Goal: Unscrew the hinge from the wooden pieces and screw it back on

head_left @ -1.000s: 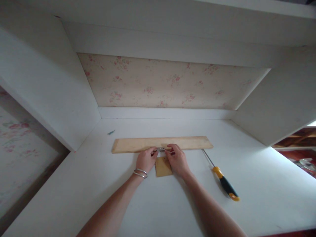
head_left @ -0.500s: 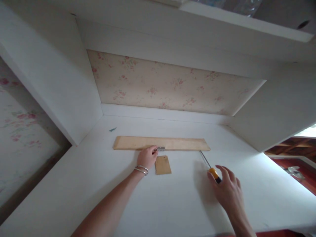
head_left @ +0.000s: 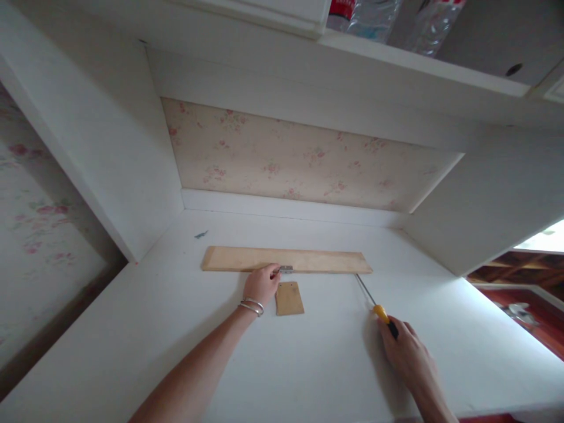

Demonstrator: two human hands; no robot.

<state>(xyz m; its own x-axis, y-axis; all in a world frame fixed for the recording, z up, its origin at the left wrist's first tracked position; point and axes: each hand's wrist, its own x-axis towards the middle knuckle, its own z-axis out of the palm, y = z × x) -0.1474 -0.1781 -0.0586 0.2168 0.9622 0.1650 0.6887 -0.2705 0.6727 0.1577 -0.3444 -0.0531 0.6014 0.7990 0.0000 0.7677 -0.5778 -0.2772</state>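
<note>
Wooden plank (head_left: 286, 259) is lying across the white surface (head_left: 132, 341) at frame centre. Left hand (head_left: 261, 284) is pinching a small metal hinge (head_left: 286, 269) against the plank's near edge, fingers closed on it. Small wood piece (head_left: 289, 298) is sitting just below the hinge. Right hand (head_left: 408, 352), lower right, is wrapping around the screwdriver (head_left: 378, 306) handle, shaft pointing toward the plank's right end.

I see soft daylight coming in from the right. The left side is darker. My picture looks a bit blurry, and the edges bend and stretch.
</note>
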